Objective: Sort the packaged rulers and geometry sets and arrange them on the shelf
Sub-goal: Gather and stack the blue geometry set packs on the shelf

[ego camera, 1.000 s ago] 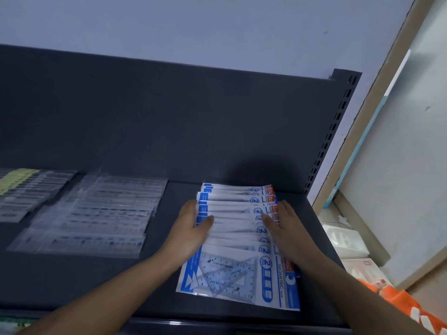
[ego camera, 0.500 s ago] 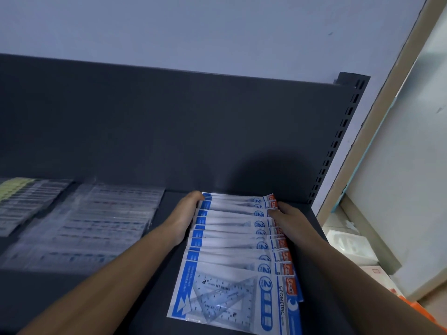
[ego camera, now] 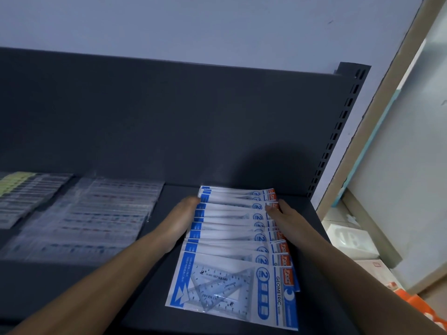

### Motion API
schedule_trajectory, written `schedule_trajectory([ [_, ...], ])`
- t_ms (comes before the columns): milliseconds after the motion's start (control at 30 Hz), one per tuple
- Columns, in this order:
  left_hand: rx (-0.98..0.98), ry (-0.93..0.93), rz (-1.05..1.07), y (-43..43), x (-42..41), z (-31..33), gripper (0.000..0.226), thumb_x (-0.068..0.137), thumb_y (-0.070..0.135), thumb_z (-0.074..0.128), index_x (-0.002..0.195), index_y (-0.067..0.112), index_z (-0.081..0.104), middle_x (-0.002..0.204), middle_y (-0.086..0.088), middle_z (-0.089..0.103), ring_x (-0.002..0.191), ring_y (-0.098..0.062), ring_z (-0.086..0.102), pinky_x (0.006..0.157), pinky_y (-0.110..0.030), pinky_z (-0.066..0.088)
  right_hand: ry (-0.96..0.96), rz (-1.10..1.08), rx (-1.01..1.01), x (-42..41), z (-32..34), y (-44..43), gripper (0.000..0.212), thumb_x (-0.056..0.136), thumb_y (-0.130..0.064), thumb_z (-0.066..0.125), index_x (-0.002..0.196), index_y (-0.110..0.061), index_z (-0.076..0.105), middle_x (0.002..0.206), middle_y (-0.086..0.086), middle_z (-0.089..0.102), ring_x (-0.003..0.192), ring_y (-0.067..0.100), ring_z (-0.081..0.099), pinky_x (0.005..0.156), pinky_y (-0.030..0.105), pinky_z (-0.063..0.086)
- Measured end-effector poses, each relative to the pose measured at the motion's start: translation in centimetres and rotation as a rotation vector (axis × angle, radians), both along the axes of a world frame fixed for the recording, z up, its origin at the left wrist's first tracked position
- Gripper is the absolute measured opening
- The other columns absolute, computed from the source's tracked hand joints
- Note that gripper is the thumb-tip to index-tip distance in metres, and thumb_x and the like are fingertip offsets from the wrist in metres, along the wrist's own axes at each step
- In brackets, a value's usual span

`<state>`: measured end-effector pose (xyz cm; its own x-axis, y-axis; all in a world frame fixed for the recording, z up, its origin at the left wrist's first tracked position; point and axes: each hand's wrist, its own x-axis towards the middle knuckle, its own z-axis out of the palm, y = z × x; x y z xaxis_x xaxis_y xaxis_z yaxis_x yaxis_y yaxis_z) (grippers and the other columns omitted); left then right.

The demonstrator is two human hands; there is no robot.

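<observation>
Now, left hand (ego camera: pixel 180 223): fingers straight, pressed against left edge of fanned geometry set packs (ego camera: pixel 229 240)
Right hand (ego camera: pixel 289 220): fingers extended on their right edge
Shelf (ego camera: pixel 150 281): ruler packs (ego camera: pixel 96 213) lie left

The front packet (ego camera: pixel 232 286) of geometry sets, by the shelf's (ego camera: pixel 174 192) front edge near its right end, reads "GEOMETRIC" down a white strip beside a ringed blue "2". Its set square (ego camera: pixel 217 284) bears "SET SQUARE" and small scale numbers. The packets behind (ego camera: pixel 227 213) repeat the "2"; their red labels (ego camera: pixel 287 276) are unreadable.
</observation>
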<state>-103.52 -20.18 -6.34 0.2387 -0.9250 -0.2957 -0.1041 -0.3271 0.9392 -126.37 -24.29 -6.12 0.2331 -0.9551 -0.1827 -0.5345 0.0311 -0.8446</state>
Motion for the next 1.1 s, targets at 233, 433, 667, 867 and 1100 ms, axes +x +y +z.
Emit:
schedule_trajectory([
  [233,-0.167,-0.027,0.078,4.0,-1.6,-1.8,0.031,0.090,0.019,0.036,0.069,0.033,0.053,0.096,-0.002,0.060,0.088,-0.018,0.057,0.082,-0.036,0.044,0.078,-0.026,-0.190,0.1,-2.7,3.3,0.056,0.098,-0.039,0.036,0.143,-0.010,0.023,0.149,0.010,0.031,0.136,0.026,0.035,0.112,0.044,0.031],
  [433,-0.273,-0.055,0.124,5.6,-3.0,-0.9,0.023,0.097,0.013,0.031,0.091,0.031,0.044,0.106,0.022,0.042,0.102,-0.002,0.046,0.092,-0.024,0.029,0.041,-0.115,-0.304,0.5,-2.0,3.9,0.062,0.099,-0.039,0.031,0.150,-0.012,0.008,0.154,-0.003,0.020,0.137,0.010,0.026,0.107,0.022,0.021],
  [667,-0.346,-0.357,0.027,7.0,-1.8,-0.8,0.026,0.092,0.013,0.050,0.116,0.021,0.050,0.120,0.011,0.039,0.110,-0.005,0.039,0.095,-0.021,0.026,0.137,-0.135,-0.510,-0.7,-0.7,4.4,0.020,0.093,-0.031,0.053,0.108,-0.018,0.053,0.109,-0.003,0.056,0.090,0.003,0.056,0.069,0.008,0.038],
  [867,-0.280,-0.922,-0.303,8.3,1.9,-0.9,0.026,0.071,0.044,0.072,0.064,0.040,0.048,0.077,0.014,0.057,0.078,-0.002,0.053,0.082,-0.031,0.040,0.625,0.211,-0.218,-4.0,1.3,6.7,0.042,0.076,-0.060,0.062,0.072,-0.021,0.050,0.076,-0.014,0.064,0.068,0.000,0.063,0.060,0.015,0.048],
  [1100,-0.260,-0.792,-0.315,9.0,1.9,-0.7,0.023,0.071,0.039,0.077,0.068,0.033,0.055,0.070,0.012,0.060,0.069,-0.002,0.055,0.074,-0.027,0.040,0.479,0.315,-0.016,-4.2,1.2,6.2,0.025,0.084,-0.039,0.065,0.077,-0.016,0.064,0.082,-0.014,0.068,0.070,-0.003,0.066,0.060,0.011,0.048],
])
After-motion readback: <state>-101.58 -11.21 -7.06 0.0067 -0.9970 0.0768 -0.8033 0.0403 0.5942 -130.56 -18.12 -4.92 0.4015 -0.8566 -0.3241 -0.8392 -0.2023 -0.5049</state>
